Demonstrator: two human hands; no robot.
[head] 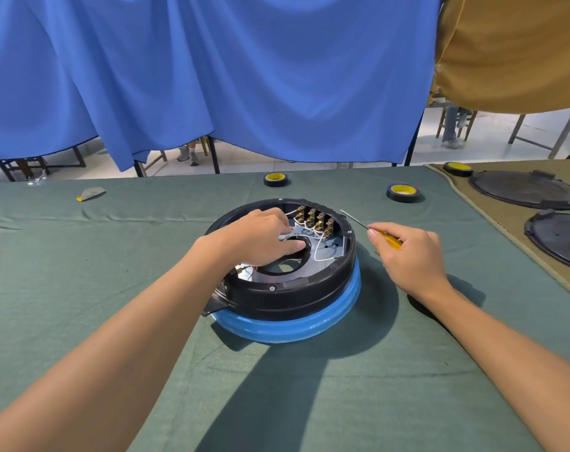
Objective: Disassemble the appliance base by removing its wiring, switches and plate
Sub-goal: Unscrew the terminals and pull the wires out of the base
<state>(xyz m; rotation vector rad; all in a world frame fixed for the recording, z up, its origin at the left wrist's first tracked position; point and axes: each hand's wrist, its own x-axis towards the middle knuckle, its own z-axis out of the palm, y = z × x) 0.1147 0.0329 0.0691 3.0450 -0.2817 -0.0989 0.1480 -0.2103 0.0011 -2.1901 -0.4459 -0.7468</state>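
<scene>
A round black appliance base (286, 295) with a blue lower ring (309, 324) lies open side up on the green cloth. Inside it are a row of brass-terminal switches (316, 220), white wires (322, 252) and a metal plate (313, 269) with a central hole. My left hand (260, 236) reaches into the base, fingers curled around wiring near the hole, thumb at the hole's edge. My right hand (410, 256) holds a yellow-handled screwdriver (375, 231) just right of the base, its tip pointing toward the switches.
Rolls of black tape with yellow cores lie beyond the base (276, 179), (403, 192), (458, 169). Two black round covers (525, 190), (561, 239) rest on a tan cloth at the right. A small grey scrap (91, 193) lies far left. Blue curtain hangs behind.
</scene>
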